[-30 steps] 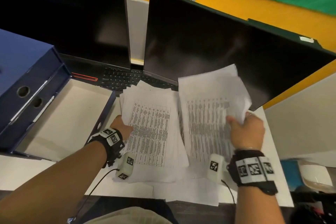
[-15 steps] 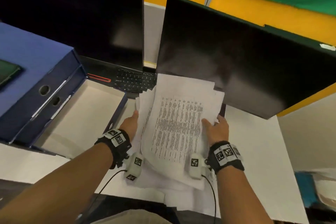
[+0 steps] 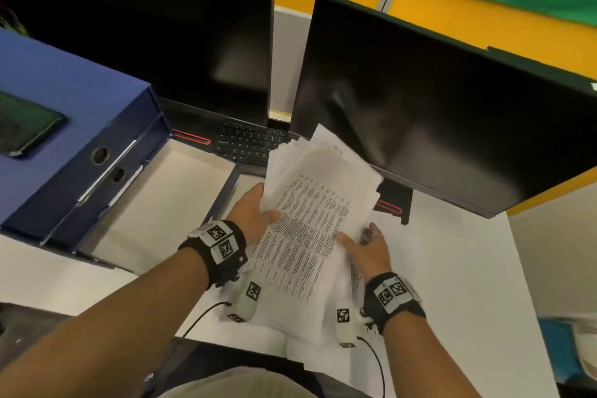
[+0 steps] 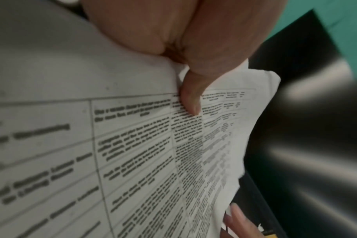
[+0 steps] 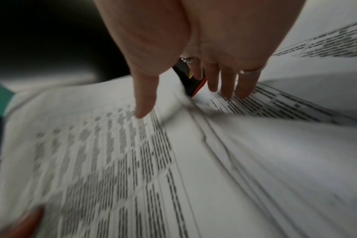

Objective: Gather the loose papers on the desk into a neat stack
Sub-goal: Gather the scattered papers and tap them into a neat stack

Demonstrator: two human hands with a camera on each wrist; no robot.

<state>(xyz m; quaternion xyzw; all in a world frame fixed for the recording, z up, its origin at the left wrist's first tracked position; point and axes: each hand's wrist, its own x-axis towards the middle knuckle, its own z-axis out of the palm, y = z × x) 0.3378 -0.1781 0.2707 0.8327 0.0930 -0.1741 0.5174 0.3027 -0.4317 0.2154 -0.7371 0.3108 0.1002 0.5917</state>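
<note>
A thick stack of printed papers (image 3: 307, 236) lies askew at the desk's middle, its edges uneven and its far end near the right monitor. My left hand (image 3: 258, 212) grips the stack's left edge, thumb (image 4: 190, 99) on the top sheet (image 4: 143, 153) and fingers hidden beneath. My right hand (image 3: 357, 237) lies at the stack's right edge with straight fingers. Its thumb (image 5: 144, 103) touches the top sheet (image 5: 112, 161), and its fingers (image 5: 228, 85) rest on a lower printed sheet (image 5: 275, 104). More loose sheets (image 3: 326, 362) stick out beneath, by the front edge.
A blue box file (image 3: 80, 113) with a phone (image 3: 26, 128) on it stands at the left, its open tray (image 3: 155, 203) beside my left wrist. Two dark monitors (image 3: 161, 42) (image 3: 436, 113) and a keyboard (image 3: 248, 142) line the back. White desk (image 3: 468, 300) extends right.
My right hand carried its sheets left onto the pile at my left hand and let go. The merged stack has since turned clockwise, with my left thumb now over its edge.
</note>
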